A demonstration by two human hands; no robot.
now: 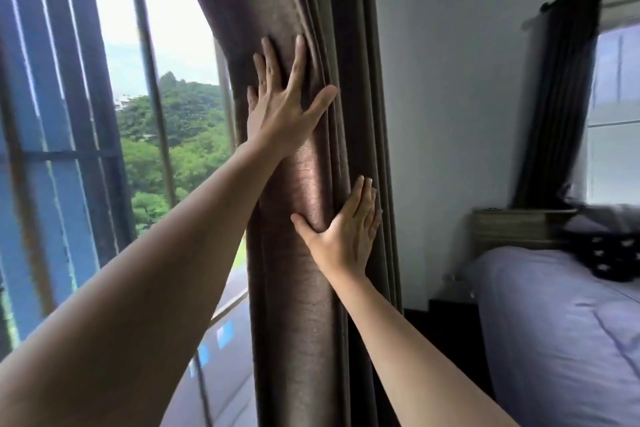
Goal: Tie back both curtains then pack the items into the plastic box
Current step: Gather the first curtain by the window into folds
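Daylight came through a tall metal-framed window point(180, 28) onto the heavy brown fabric curtain point(301, 322), gathered into a thick column beside the white wall point(467, 80). The left hand point(284, 107) pressed flat high on the folds, fingers straight and spread. The right hand point(346, 236) lay flat lower down, fingers straight and close together, thumb out. Neither gripped the cloth. Squeezing the pleats evenly from both edges would probably keep the bundle tight for tying; nothing to tie it with was in view. A bed with a lilac duvet point(554, 340) stood right, near a second dark curtain point(561, 97).
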